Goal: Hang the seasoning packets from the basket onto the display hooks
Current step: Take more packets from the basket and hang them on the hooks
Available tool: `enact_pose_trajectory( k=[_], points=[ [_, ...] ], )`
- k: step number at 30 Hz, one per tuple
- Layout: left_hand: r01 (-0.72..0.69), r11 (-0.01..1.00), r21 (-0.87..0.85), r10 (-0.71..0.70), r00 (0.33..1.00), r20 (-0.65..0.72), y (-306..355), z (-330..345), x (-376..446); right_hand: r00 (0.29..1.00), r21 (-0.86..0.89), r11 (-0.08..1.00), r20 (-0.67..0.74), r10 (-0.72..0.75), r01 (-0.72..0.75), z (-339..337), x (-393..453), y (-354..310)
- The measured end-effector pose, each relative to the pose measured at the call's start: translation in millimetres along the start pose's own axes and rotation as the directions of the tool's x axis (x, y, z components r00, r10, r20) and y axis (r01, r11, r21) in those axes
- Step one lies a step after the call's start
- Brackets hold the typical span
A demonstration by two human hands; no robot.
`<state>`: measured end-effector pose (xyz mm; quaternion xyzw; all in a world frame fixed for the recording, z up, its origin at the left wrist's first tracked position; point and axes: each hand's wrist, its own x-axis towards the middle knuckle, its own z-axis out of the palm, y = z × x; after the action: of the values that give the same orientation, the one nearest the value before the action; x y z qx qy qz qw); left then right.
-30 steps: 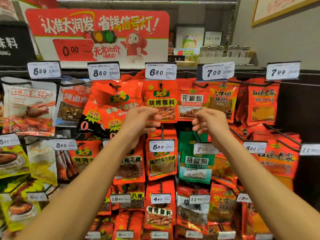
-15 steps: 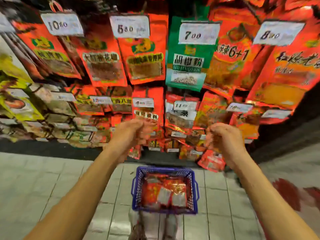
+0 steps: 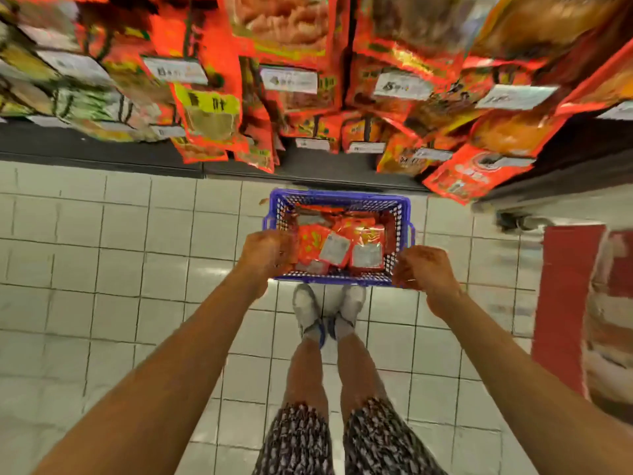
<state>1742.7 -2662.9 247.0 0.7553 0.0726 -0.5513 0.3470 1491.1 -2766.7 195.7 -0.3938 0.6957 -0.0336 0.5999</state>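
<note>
A blue plastic basket stands on the tiled floor in front of my feet, with several red seasoning packets lying in it. My left hand hangs over the basket's left edge, fingers loosely curled, nothing in it. My right hand hovers by the near right corner, also loosely curled and holding nothing. The lowest rows of the display, with hanging red packets and white price tags, fill the top of the view. The picture is blurred by motion.
My white shoes stand just behind the basket. The dark base of the rack runs along the floor. A red and white object stands on the tiles at the right.
My view has swung down from the upper hooks to the floor. Both hands have dropped from the display to just above the basket.
</note>
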Motion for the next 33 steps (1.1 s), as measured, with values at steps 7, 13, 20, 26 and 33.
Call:
enact_pose_trajectory(
  k=[7,13,20,26,33],
  points=[
    [0.147,0.988,-0.052,-0.148,0.989,-0.021,-85,7,146,0.992,-0.316,0.944,0.047,0.115,-0.095,65,144,99],
    [0.185,0.983,0.011,-0.185,0.983,-0.004,-166,27,274,0.963,-0.756,0.616,0.268,-0.018,0.221,138,279,169],
    [0.213,0.963,0.166,-0.211,0.977,-0.034,-244,32,369,0.952,-0.825,0.479,0.288,-0.102,0.301,211,384,223],
    [0.205,0.966,0.155,-0.202,0.979,-0.038,-262,42,385,0.902,-0.864,0.322,0.282,-0.327,0.386,209,371,238],
    [0.116,0.991,0.070,-0.122,0.989,0.087,-254,72,370,0.598,-0.411,0.446,0.656,-0.461,0.795,222,294,239]
  ],
)
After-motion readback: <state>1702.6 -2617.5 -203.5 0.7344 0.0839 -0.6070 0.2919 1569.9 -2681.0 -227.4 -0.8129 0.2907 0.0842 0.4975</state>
